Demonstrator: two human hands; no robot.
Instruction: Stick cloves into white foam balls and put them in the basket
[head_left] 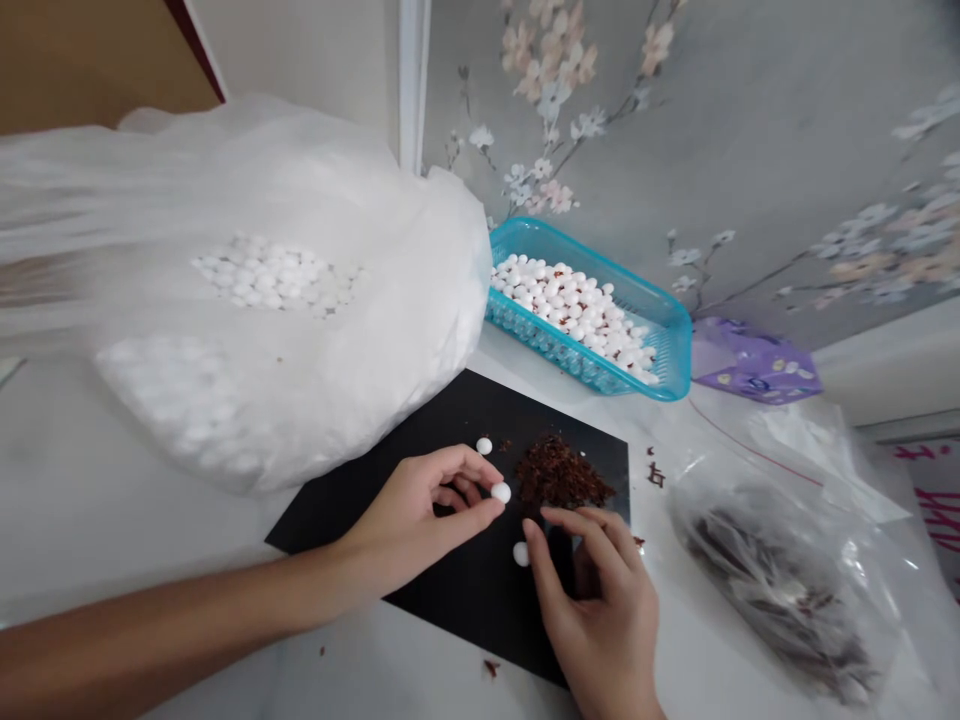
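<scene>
Between thumb and index finger, my left hand (431, 510) pinches a small white ball (501, 492) above a black mat (465, 610). Just right of it, my right hand (600, 590) hovers with thumb and index fingertips slightly apart and nothing visible between them. Those fingertips are at the lower left edge of a pile of reddish-brown shreds (559, 472). A second white ball (521, 553) lies beside my right thumb. Beyond my left fingers rests a third white ball (484, 445).
A large translucent bag (360, 330) of white balls stands at left, covering part of the mat. Behind is a blue basket (679, 350) holding many white balls, some with brown bits. A purple packet (757, 362) and a clear bag of dark material (787, 590) lie at right.
</scene>
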